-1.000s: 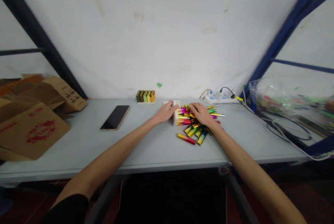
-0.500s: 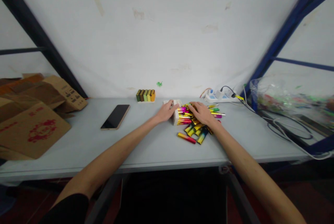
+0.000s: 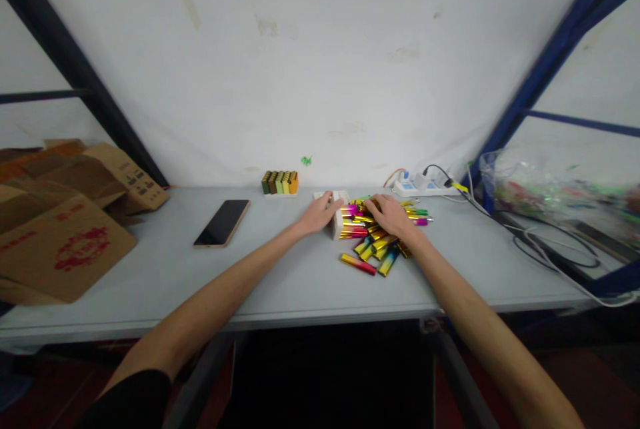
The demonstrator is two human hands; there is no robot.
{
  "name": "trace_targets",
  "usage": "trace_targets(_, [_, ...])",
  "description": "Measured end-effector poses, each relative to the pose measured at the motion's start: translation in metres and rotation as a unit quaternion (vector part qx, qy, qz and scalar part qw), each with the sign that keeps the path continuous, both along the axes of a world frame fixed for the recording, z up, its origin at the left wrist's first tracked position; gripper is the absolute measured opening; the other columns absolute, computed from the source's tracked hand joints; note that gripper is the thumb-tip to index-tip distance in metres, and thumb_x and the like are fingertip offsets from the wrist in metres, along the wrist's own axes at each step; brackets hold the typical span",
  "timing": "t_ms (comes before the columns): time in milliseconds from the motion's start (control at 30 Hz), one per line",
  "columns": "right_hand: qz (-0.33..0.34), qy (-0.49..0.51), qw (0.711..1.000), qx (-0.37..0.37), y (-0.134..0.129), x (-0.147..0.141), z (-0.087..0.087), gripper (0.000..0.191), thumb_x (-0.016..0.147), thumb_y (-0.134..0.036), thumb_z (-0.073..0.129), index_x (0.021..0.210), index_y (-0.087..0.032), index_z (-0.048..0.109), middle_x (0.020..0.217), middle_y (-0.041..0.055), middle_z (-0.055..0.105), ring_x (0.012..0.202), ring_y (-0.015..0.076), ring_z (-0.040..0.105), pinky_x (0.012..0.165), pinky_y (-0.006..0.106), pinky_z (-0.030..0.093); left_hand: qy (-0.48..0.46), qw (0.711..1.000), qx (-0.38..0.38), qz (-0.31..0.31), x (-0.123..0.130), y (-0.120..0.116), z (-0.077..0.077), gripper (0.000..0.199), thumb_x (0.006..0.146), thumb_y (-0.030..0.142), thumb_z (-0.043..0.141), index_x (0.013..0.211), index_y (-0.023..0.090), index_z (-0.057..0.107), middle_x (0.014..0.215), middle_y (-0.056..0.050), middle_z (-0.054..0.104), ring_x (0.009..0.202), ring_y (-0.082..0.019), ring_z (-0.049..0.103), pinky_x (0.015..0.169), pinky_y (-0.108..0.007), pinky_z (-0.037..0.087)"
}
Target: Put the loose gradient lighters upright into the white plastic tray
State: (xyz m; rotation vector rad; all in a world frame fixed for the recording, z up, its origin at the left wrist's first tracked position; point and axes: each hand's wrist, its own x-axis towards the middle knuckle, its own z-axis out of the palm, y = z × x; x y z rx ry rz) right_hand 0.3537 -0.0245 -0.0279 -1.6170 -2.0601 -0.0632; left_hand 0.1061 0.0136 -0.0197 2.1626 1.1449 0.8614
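Observation:
On the grey table, my left hand point(image 3: 317, 214) grips a small white tray point(image 3: 337, 224) standing on its side, its open face turned to the right. Several shiny lighters point(image 3: 353, 232), in gold, red and magenta, lie lengthwise in it. My right hand point(image 3: 393, 217) is over the loose heap, fingers curled round gold lighters beside the tray; how many it grips is hidden. Under and in front of that wrist spreads the rest of the heap point(image 3: 381, 242). One red and yellow lighter point(image 3: 358, 264) lies nearest the front edge.
A filled tray of lighters point(image 3: 280, 183) stands by the wall. Left of my hands lies a phone point(image 3: 223, 223), with cardboard boxes point(image 3: 65, 242) farther left. At the back right is a power strip point(image 3: 423, 187) with cables; plastic bags point(image 3: 520, 179) lie beyond the blue frame point(image 3: 530, 89).
My right hand has shifted very slightly to the right over the heap. My left hand and the tray stay in place.

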Motion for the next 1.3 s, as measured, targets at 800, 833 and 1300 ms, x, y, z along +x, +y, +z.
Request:
trace_targets(800, [0.091,-0.034,0.995,0.018,-0.003,-0.048,0.012,0.041,0.110,-0.033,0.031,0.123,-0.016,0.065,0.119,0.0131,0.071,0.111,0.0240,0.063,0.102,0.036,0.044,-0.016,1.000,0.009,0.006,0.003,-0.002,0.001,0.033,0.100,0.052,0.043,0.100,0.022,0.055,0.097,-0.005,0.071,0.096,-0.024,0.065,0.089,-0.036,0.049])
trace_targets(833, [0.097,-0.049,0.994,0.021,-0.005,-0.055,0.012,0.039,0.109,-0.031,0.031,0.124,-0.015,0.065,0.120,0.0142,0.071,0.112,0.0245,0.063,0.104,0.037,0.043,-0.015,1.000,0.015,0.009,0.004,-0.002,0.001,0.032,0.100,0.051,0.042,0.099,0.021,0.055,0.097,-0.006,0.071,0.095,-0.024,0.065,0.089,-0.036,0.049])
trace_targets(1300, [0.073,-0.108,0.991,0.021,-0.016,-0.068,0.011,0.034,0.108,-0.032,0.035,0.111,-0.018,0.066,0.119,0.0169,0.072,0.113,0.0302,0.062,0.106,0.044,0.041,-0.024,1.000,0.017,-0.012,0.005,-0.006,0.004,0.031,0.095,0.049,0.055,0.107,0.020,0.056,0.107,-0.008,0.072,0.096,-0.024,0.066,0.088,-0.035,0.052])
